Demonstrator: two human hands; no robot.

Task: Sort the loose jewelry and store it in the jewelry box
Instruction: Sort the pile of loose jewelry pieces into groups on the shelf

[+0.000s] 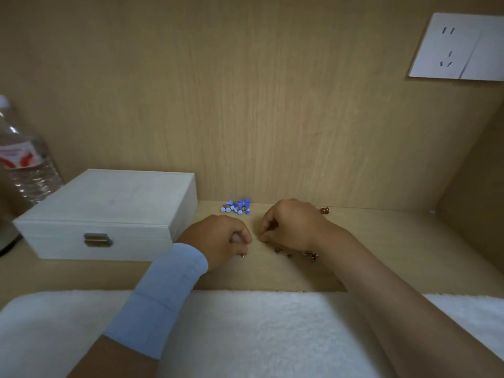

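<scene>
My left hand (218,238) lies just right of the jewelry box (109,214), fingers curled under. My right hand (289,225), further right, is curled too, and the two nearly meet. I cannot tell whether either pinches a piece.

Both rest on a pale wooden desk (381,241) walled by matching panels. A socket plate (458,47) sits high up, far right of the box. A water bottle (24,165) stands behind the box's left corner, and a white fleecy cloth (245,323) lies in front of the box, under my forearms.

The box is white and shut, its brass latch facing me. Blue pieces (236,207) cluster right of its back corner. Reddish-brown pieces (308,253) lie scattered further right, partly hidden by my right hand.
</scene>
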